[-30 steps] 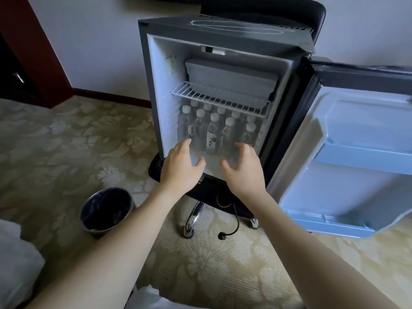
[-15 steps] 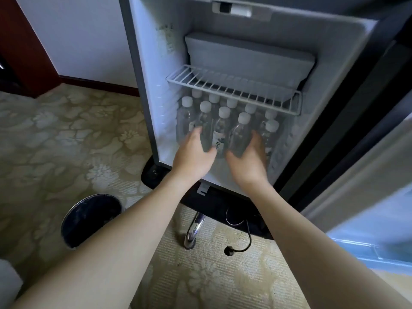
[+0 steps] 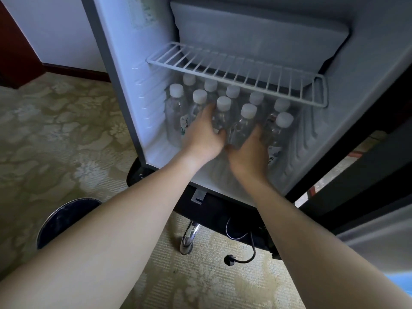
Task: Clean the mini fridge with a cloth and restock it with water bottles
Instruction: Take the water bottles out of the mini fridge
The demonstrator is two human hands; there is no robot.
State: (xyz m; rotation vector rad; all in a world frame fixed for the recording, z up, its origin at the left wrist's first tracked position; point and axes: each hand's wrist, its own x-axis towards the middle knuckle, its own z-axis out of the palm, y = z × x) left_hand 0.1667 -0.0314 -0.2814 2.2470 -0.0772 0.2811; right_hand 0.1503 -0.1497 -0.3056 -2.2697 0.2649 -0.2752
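Fingers (image 3: 208,112) of both hands hidden among bottles (image 3: 243,126).

No wording is showing clearly enough to read. A pale sticker (image 3: 141,10) is sitting high on the left inner wall of the mini fridge (image 3: 124,90), its print too blurred to make out. Some of the water bottles (image 3: 245,123) are carrying labels with dark markings, one on a bottle at the left (image 3: 184,123) and one at the right (image 3: 273,153), but those marks are coming through too small and soft to tell letters or a brand.
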